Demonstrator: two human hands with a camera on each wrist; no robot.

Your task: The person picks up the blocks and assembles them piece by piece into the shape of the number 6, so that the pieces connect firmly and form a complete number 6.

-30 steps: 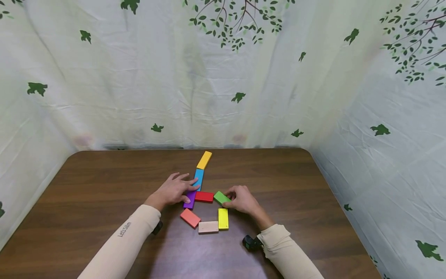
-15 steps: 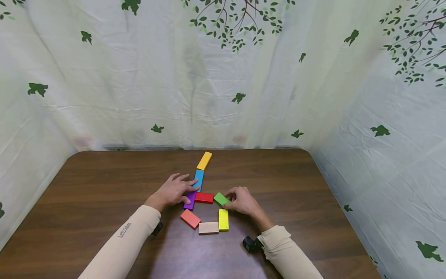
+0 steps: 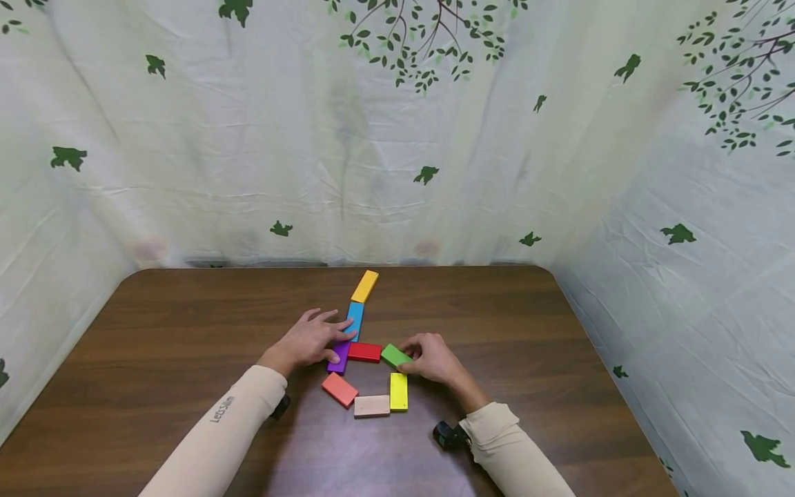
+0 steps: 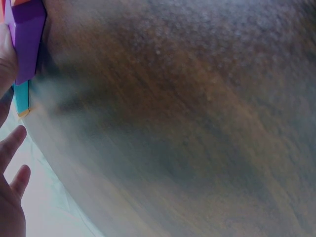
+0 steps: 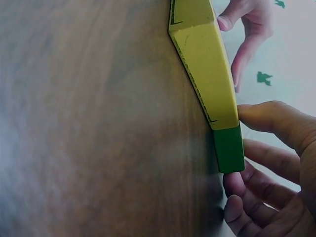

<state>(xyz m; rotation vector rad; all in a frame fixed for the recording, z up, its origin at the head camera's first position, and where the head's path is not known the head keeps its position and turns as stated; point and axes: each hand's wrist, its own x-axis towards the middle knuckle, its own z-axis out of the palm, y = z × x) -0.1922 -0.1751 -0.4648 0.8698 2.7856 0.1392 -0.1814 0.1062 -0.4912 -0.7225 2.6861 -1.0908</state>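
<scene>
In the head view my left hand [image 3: 310,340] lies with fingers spread over the purple block [image 3: 342,351] and the near end of the blue block [image 3: 355,315]. Its thumb touches the purple block [image 4: 28,39] in the left wrist view. On the other side, my right hand [image 3: 433,359] pinches the green block [image 3: 394,355] between thumb and fingers. This green block [image 5: 230,150] stands at the end of the yellow block in the right wrist view. A red block [image 3: 364,353] sits between the purple and green ones, flat on the table.
Nearer me lie a yellow block [image 3: 399,392], a pale pink block [image 3: 372,406] and a salmon block [image 3: 339,390]. An orange-yellow block [image 3: 364,286] extends beyond the blue one. The brown table [image 3: 186,310] ends at a leaf-patterned curtain [image 3: 310,172].
</scene>
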